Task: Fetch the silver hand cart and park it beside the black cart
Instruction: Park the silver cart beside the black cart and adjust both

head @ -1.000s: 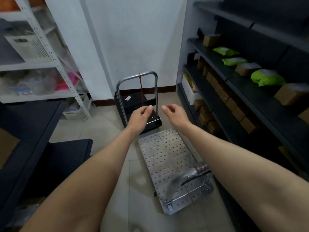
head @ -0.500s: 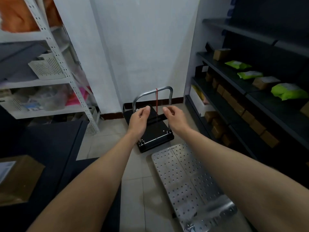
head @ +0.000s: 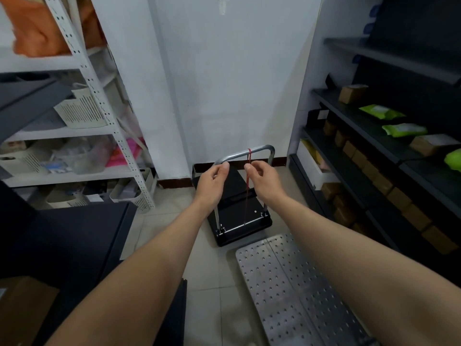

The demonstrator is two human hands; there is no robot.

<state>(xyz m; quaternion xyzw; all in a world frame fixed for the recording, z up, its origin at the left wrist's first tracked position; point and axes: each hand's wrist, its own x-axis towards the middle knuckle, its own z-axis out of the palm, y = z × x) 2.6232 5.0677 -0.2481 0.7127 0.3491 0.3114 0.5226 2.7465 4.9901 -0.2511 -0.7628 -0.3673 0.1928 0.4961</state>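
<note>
The silver hand cart [head: 294, 293] lies flat on the tiled floor [head: 207, 270] at lower right. Its perforated platform runs out of the bottom of the view, alongside the base of the dark shelving [head: 389, 151]. The far end of the platform sits near the black cart [head: 237, 216], offset to the right, with a strip of floor between them. At lower left, a cardboard box [head: 22, 303] lies beside a dark flat surface [head: 74, 233]. Both forearms extend forward over the floor. The left hand [head: 212, 182] has its fingers loosely curled and its thumb raised, with a narrow gap between thumb and forefinger. The right hand [head: 263, 179] is likewise loosely curled. Its fingertips overlap a red cord [head: 247, 196] in the view, and contact cannot be determined. Neither hand encloses an object. The black cart stands beyond the hands with its deck on the floor. Its silver handle [head: 259, 149] is upright, and the red cord runs from the top bar down to the deck. A white rack [head: 99, 96] holding baskets stands at left. The dark shelving carries brown boxes [head: 353, 93] and green packets [head: 381, 111]. A white wall [head: 232, 83] closes the rear.
</note>
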